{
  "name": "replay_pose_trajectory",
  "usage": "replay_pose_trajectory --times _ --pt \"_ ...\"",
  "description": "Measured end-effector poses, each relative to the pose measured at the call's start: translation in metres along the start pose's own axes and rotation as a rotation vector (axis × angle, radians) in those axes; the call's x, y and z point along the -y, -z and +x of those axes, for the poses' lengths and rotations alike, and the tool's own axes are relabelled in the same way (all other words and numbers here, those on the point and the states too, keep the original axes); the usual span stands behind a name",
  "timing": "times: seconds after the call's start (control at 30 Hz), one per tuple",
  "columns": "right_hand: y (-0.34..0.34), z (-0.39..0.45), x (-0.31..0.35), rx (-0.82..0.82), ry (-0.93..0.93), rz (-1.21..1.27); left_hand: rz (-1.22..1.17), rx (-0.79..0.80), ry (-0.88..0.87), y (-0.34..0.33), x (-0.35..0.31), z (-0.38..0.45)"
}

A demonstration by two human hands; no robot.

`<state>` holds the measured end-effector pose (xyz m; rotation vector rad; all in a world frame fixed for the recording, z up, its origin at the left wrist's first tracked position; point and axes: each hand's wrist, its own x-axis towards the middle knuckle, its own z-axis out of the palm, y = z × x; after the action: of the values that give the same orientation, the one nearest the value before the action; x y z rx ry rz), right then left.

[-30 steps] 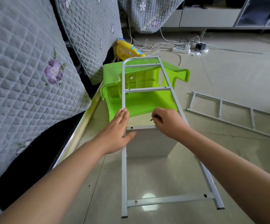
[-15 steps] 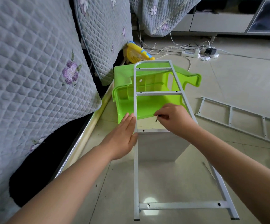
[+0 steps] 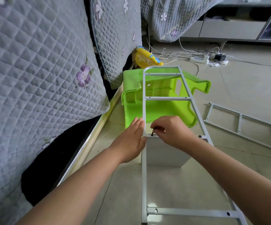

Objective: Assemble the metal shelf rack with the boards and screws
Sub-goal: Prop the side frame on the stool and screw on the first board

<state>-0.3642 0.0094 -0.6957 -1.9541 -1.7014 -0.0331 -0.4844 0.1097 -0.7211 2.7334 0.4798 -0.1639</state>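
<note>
A white metal side frame [image 3: 144,101] lies flat across the top edge of an upright white board [image 3: 164,153] on the tiled floor. My right hand [image 3: 172,132] pinches a small dark screw [image 3: 152,133] and holds its tip at a hole near the left end of the frame's crossbar. A second screw [image 3: 200,136] sits in the crossbar's right end. My left hand [image 3: 131,142] presses flat against the frame's left rail, thumb on the board's corner. A second side frame [image 3: 245,125] lies on the floor to the right.
A green plastic stool [image 3: 157,109] lies tipped under the frame's far end. A quilted grey sofa [image 3: 42,70] runs along the left. A yellow basket [image 3: 145,59], cables and a power strip [image 3: 199,58] lie beyond, near a low cabinet [image 3: 228,28].
My right hand has brought the screw down from above the crossbar to the left hole. The camera has moved closer and shifted left. My left hand stays on the rail.
</note>
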Motion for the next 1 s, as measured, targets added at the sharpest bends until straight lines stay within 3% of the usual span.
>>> replay_pose_trajectory --times 0.33,0.6,0.77,0.9,1.0 --pt "0.000 0.000 -0.008 0.163 -0.026 -0.060 -0.009 0.001 -0.012 -0.001 0.002 0.000" --pt "-0.001 -0.002 -0.006 0.151 0.180 -0.205 -0.077 0.010 -0.022 0.001 0.003 -0.002" --pt "0.001 -0.001 -0.004 0.222 0.064 -0.180 -0.086 0.020 -0.011 0.002 0.004 -0.003" --pt "0.010 0.004 0.002 0.430 -0.001 -0.299 -0.101 0.025 -0.011 0.002 0.003 -0.005" --pt "0.013 0.007 0.007 0.487 -0.030 -0.364 -0.097 0.017 -0.015 0.003 0.004 -0.004"
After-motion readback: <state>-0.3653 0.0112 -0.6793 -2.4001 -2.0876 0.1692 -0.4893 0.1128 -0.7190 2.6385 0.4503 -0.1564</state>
